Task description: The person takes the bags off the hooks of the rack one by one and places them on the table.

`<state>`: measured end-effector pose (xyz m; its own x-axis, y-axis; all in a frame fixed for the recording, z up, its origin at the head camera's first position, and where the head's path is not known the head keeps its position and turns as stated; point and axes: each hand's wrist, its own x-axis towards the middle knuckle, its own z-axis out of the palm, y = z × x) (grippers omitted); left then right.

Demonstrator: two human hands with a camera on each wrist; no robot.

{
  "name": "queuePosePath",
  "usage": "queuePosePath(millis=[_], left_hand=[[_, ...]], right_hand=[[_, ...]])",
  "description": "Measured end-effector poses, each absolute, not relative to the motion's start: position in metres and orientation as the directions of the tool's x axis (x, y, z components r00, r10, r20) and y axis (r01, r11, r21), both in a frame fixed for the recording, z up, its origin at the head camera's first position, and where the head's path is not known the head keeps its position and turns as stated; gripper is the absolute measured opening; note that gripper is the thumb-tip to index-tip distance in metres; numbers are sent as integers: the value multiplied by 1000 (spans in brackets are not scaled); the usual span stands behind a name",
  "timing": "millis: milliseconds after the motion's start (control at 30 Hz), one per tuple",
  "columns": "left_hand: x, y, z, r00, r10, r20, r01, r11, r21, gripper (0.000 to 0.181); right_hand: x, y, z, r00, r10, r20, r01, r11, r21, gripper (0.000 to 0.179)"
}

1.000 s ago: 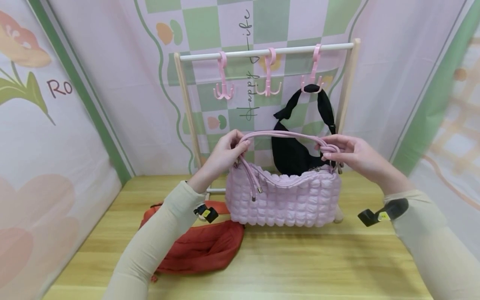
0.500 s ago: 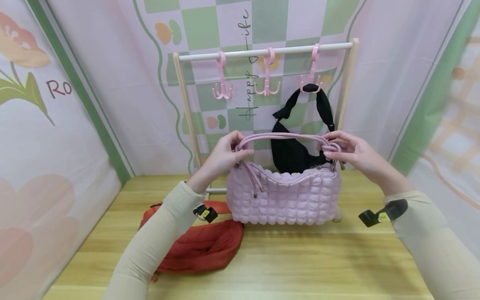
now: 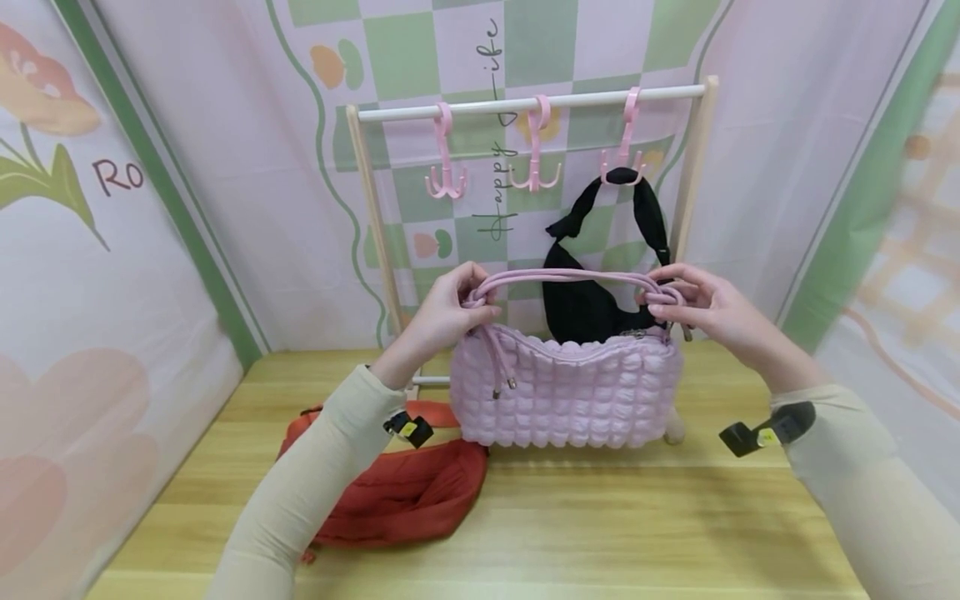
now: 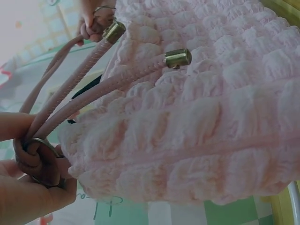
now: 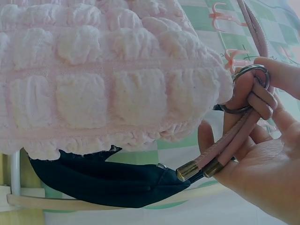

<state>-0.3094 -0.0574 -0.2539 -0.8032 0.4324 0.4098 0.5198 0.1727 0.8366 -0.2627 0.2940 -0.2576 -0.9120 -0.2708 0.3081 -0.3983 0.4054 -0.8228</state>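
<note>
Between both hands hangs a pink puffy quilted handbag [image 3: 570, 396], its corded strap [image 3: 562, 274] arched over the top. My left hand [image 3: 453, 304] pinches the strap's knot at the bag's left end; two metal-tipped cord ends [image 4: 178, 58] dangle beside it in the left wrist view. At the other end my right hand [image 3: 701, 298] grips the right knot. Its metal ring [image 5: 251, 89] shows in the right wrist view, next to the fingers. Behind the pink bag, a black bag [image 3: 585, 304] hangs by its strap from the right pink hook [image 3: 626, 142], its lower part partly hidden.
A rack with a white rail [image 3: 495, 107] and wooden posts stands at the back. Two more pink hooks, the left one [image 3: 446, 158] and the middle one [image 3: 536, 150], hang from it. A red-orange bag [image 3: 405, 492] lies on the wooden table [image 3: 600, 525], partly under the left forearm.
The left hand's fingers have shifted slightly on the strap knot, and the strap's arch sits a little lower. The bag's lower edge has risen slightly. The right hand has barely moved.
</note>
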Motion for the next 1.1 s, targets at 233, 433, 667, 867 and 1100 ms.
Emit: queuePosePath(millis=[233, 433, 667, 867, 1100], left_hand=[[-311, -59, -257, -796, 403, 452, 552, 178, 814, 17], [-312, -60, -261, -811, 372, 452, 537, 165, 827, 15], [-312, -61, -263, -840, 337, 425, 500, 180, 847, 16], [-311, -61, -265, -842, 321, 434, 506, 185, 843, 16], [-311, -60, -267, -842, 312, 440, 514, 216, 830, 16]], right_hand=[[-263, 293, -259, -924, -239, 298, -377, 455, -807, 28], [-264, 296, -259, -907, -274, 319, -409, 396, -822, 32], [-264, 297, -260, -901, -279, 332, -424, 408, -809, 28], [-264, 296, -262, -911, -239, 337, -410, 423, -808, 21], [-268, 294, -267, -899, -231, 373, -437, 398, -807, 22]])
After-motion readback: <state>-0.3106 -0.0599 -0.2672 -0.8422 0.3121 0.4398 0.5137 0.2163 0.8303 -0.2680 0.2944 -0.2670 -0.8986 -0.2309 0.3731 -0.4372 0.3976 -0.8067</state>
